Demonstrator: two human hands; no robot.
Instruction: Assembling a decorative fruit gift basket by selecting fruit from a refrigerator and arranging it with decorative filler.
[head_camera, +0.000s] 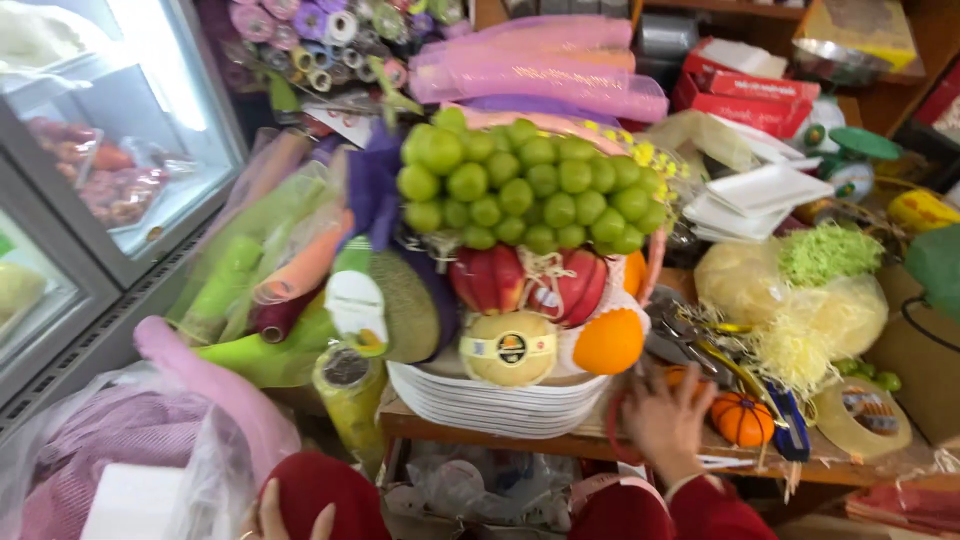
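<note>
**Right hand flat on the bench beside the fruit basket**

The right hand (665, 420) lay spread and released, fingers (640, 385) splayed on the wooden bench (480, 428), gripping nothing. Just right of its fingertips sat a small orange pumpkin (743, 420); up and left, near the fingertips, an orange (608, 342) rested at the rim of the white basket (497, 402), which carried a melon (509, 349), red apples (527, 280) and green grapes (530, 185). The left hand (292, 520) showed only raised fingertips at the bottom edge, well apart from the basket; whether it held anything could not be told. The right hand was the nearer.
</note>
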